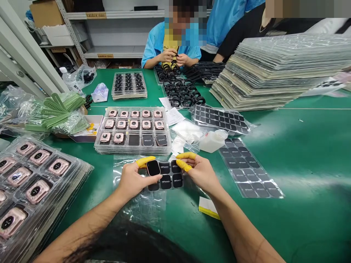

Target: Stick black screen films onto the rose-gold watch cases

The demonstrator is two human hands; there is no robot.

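My left hand grips a smartwatch case between thumb and a yellow-cotted finger, its black screen facing up. Under and beside it lies a sheet of black screen films printed with white lettering. My right hand, with yellow finger cots on thumb and forefinger, pinches a black screen film at the sheet's upper right; whether that film has lifted off the sheet I cannot tell. Just beyond my hands stands a clear tray of rose-gold watch cases, several face down and two showing black lettered fronts.
More watch cases fill a tray stack at left, below green straps. A white bottle, another film sheet and a tall tray stack stand right. Across the table a person in blue handles black straps.
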